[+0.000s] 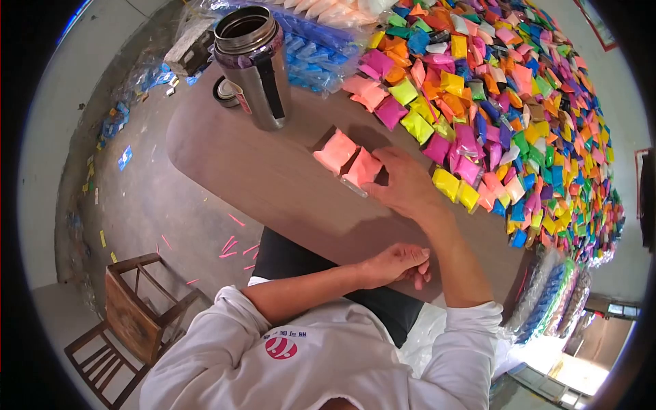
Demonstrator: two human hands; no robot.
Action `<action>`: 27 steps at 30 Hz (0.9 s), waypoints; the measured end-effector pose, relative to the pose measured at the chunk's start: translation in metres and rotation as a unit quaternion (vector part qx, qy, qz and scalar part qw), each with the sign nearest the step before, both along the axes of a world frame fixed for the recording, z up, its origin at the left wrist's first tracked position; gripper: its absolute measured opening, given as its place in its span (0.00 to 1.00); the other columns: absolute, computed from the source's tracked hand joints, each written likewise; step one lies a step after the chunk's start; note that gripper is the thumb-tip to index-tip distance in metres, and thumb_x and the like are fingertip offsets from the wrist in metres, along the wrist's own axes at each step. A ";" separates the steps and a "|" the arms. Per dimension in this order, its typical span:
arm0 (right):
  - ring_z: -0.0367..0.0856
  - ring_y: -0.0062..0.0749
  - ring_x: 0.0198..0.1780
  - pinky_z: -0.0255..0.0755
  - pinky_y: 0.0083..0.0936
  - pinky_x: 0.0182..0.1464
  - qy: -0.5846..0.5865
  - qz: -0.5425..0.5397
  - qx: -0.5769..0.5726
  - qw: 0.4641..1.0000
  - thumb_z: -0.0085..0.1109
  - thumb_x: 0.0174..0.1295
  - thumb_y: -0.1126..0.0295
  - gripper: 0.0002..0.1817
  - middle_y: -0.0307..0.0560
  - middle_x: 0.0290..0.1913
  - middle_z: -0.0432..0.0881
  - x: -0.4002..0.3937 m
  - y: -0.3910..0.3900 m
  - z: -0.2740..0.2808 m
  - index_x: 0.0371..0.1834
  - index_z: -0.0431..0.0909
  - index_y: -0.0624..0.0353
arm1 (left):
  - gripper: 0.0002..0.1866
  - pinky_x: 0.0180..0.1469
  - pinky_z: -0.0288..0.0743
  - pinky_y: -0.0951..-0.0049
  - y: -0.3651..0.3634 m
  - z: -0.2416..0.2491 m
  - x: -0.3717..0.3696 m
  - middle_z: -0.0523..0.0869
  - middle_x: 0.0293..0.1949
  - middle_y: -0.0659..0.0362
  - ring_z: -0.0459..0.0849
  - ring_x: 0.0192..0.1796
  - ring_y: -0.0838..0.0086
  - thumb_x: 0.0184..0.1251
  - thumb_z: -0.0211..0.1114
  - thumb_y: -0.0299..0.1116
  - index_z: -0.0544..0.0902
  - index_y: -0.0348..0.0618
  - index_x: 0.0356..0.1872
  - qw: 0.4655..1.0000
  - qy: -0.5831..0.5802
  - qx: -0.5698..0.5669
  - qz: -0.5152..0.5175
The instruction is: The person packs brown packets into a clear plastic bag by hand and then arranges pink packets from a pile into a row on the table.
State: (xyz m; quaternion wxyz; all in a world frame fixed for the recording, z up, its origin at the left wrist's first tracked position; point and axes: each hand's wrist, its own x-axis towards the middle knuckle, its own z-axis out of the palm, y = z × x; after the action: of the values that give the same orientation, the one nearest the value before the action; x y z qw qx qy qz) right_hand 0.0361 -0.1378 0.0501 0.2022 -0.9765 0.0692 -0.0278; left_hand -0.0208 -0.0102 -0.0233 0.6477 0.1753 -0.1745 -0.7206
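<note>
My right hand (408, 183) reaches over the brown table and pinches a small salmon-pink packet (362, 168) between thumb and fingers. Directly beside it lies a second salmon-pink packet (335, 151), nearly touching the first. A narrow clear strip of wrapping (353, 186) shows at the near end of the held packet. My left hand (398, 266) rests at the table's near edge, below my right forearm. Its fingers are curled in with the thumb lying over them, and nothing shows in them.
A large heap of colourful packets (471, 102) covers the table's far right side. An uncapped steel flask (263, 75) stands at the far left, its lid (225, 92) behind it. Blue bagged packets (314, 58) lie farther back. A wooden chair (137, 314) stands on the floor at left.
</note>
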 end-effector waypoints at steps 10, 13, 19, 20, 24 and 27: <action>0.85 0.52 0.47 0.78 0.44 0.49 -0.204 -0.064 -0.024 0.976 0.67 0.60 0.61 0.19 0.60 0.45 0.86 0.083 -0.028 0.015 0.49 0.83 0.63 | 0.23 0.51 0.75 0.71 -0.001 -0.001 0.000 0.81 0.40 0.55 0.81 0.40 0.74 0.84 0.47 0.50 0.75 0.42 0.34 1.000 -0.017 -0.012 0.001; 0.85 0.53 0.48 0.78 0.44 0.50 -0.170 -0.097 -0.046 0.980 0.69 0.57 0.58 0.21 0.61 0.46 0.86 0.123 -0.034 0.006 0.49 0.84 0.60 | 0.22 0.50 0.75 0.72 -0.003 -0.005 -0.001 0.81 0.41 0.58 0.80 0.41 0.77 0.84 0.47 0.49 0.78 0.40 0.39 1.000 -0.016 -0.018 0.012; 0.85 0.56 0.49 0.78 0.45 0.53 -0.065 -0.085 -0.070 0.992 0.74 0.50 0.56 0.24 0.61 0.42 0.87 0.148 -0.042 0.001 0.47 0.85 0.59 | 0.22 0.49 0.76 0.73 0.001 -0.002 -0.004 0.82 0.43 0.62 0.79 0.43 0.79 0.84 0.47 0.47 0.81 0.37 0.51 0.998 -0.024 0.047 0.043; 0.85 0.55 0.49 0.78 0.44 0.53 -0.022 -0.091 -0.080 0.992 0.74 0.50 0.56 0.25 0.61 0.43 0.87 0.147 -0.043 0.003 0.48 0.85 0.59 | 0.21 0.49 0.77 0.73 0.001 -0.001 -0.003 0.83 0.45 0.61 0.81 0.43 0.78 0.84 0.48 0.46 0.81 0.37 0.50 0.998 -0.026 0.035 0.043; 0.87 0.47 0.46 0.79 0.37 0.50 -0.030 -0.117 0.107 0.987 0.75 0.50 0.58 0.25 0.56 0.42 0.87 0.111 -0.059 0.011 0.48 0.84 0.63 | 0.20 0.51 0.77 0.70 -0.001 -0.005 -0.003 0.83 0.42 0.57 0.80 0.42 0.75 0.85 0.47 0.45 0.79 0.40 0.41 1.000 -0.001 -0.013 0.026; 0.85 0.28 0.43 0.78 0.26 0.44 -0.036 -0.160 0.335 0.928 0.76 0.56 0.59 0.27 0.42 0.44 0.85 0.068 -0.073 0.017 0.54 0.80 0.63 | 0.21 0.52 0.76 0.68 0.000 -0.003 0.001 0.83 0.41 0.54 0.81 0.41 0.72 0.85 0.46 0.45 0.76 0.41 0.35 1.000 0.005 -0.002 0.015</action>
State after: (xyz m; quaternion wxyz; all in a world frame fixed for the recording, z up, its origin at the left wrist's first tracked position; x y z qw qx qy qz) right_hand 0.1043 -0.2111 0.0675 0.5127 -0.8262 0.2226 -0.0701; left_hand -0.0202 -0.0101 -0.0260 0.6595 0.1729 -0.1706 -0.7114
